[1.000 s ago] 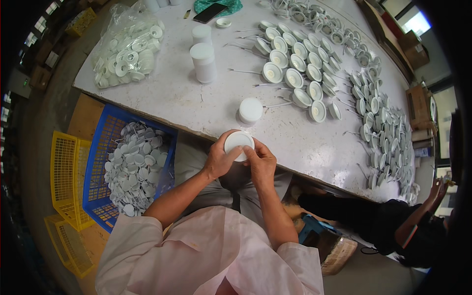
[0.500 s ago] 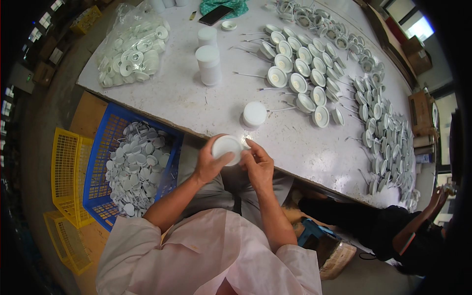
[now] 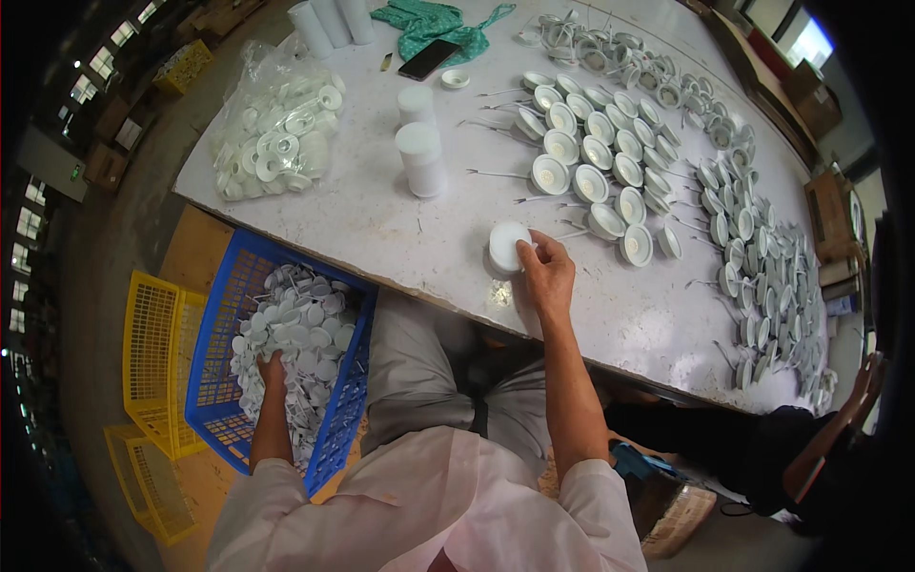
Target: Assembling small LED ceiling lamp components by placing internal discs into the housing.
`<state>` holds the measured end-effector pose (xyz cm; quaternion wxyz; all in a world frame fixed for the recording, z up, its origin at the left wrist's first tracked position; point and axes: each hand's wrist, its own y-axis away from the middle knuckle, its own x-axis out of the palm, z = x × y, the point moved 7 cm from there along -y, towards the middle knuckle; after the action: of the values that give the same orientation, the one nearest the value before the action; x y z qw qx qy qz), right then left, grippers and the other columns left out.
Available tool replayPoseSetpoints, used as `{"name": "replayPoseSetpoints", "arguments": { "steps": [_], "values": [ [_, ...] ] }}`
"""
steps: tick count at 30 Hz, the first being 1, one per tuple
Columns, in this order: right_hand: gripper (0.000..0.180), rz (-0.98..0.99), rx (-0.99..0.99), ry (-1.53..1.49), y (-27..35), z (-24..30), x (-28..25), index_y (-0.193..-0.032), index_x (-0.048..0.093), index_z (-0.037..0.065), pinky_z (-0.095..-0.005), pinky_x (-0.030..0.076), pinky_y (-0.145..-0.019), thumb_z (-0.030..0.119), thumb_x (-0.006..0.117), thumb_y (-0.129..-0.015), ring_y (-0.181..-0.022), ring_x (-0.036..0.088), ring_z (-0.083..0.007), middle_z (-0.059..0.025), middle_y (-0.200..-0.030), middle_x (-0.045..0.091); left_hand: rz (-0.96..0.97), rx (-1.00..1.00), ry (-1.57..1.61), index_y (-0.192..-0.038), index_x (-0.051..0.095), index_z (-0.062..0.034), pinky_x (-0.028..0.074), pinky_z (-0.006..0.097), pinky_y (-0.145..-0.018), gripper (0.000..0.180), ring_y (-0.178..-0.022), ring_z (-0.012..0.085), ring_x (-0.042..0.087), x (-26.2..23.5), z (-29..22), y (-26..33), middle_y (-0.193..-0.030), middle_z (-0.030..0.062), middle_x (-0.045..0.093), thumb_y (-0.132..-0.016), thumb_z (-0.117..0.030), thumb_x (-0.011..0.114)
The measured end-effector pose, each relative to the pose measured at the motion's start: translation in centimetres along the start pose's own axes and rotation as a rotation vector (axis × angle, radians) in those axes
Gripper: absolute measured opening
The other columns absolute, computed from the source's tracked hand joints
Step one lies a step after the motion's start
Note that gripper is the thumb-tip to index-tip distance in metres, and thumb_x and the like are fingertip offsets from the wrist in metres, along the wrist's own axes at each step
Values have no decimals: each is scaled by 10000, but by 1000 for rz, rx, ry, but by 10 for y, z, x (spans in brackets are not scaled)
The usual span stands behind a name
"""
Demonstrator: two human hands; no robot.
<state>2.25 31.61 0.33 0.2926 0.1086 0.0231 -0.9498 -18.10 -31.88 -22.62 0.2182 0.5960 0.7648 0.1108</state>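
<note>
My right hand [image 3: 546,272] rests on the white table [image 3: 381,229] near its front edge, fingertips touching a short stack of white round discs [image 3: 508,246]. My left hand [image 3: 273,369] reaches down into a blue plastic crate [image 3: 221,324] on the floor at my left. Its fingers are buried among the many white round parts [image 3: 300,329] filling the crate, so its grip is hidden.
Rows of white round caps with thin wires [image 3: 596,162] cover the table's right side. Two taller white stacks [image 3: 420,157] stand mid-table, and a clear bag of white parts [image 3: 276,129] lies at the left. Yellow crates [image 3: 152,372] sit beside the blue one. Another person [image 3: 839,448] is at the right.
Both hands held a white disc together near my lap. Now the right hand has set it on the stack on the table and the left hand has dropped into the blue crate.
</note>
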Motion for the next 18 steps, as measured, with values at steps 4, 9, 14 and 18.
{"name": "replayPoseSetpoints", "arguments": {
  "steps": [4,9,14,18],
  "values": [
    [354,-21,-11,-150,1,-7,1,-1094,654,-15,-247,455,-642,187,730,-813,-684,517,-102,-12,-759,572,-252,-18,-388,-1308,467,-84,465,294,-522,525,-752,213,659,-30,27,-9,-962,85,640,-846,-281,620],
    [223,-34,173,-410,11,2,-1,-1005,651,1,-205,431,-597,166,686,-859,-637,516,-78,-4,-747,588,382,206,-218,-1102,640,-7,483,239,-596,271,-778,162,668,123,-7,103,-965,83,686,-933,-201,555],
    [134,5,294,-593,14,-20,-10,-886,608,28,-200,418,-543,158,642,-896,-603,529,-62,-23,-761,613,788,610,-285,-979,692,12,502,239,-686,179,-809,115,653,247,-140,268,-913,79,710,-901,-119,597],
    [129,-32,250,-525,17,-9,-3,-907,616,32,-197,440,-528,158,641,-898,-566,532,-73,-7,-688,588,971,798,-180,-983,681,27,514,233,-703,150,-802,120,663,308,-191,333,-928,118,709,-877,-54,612]
  ]
}}
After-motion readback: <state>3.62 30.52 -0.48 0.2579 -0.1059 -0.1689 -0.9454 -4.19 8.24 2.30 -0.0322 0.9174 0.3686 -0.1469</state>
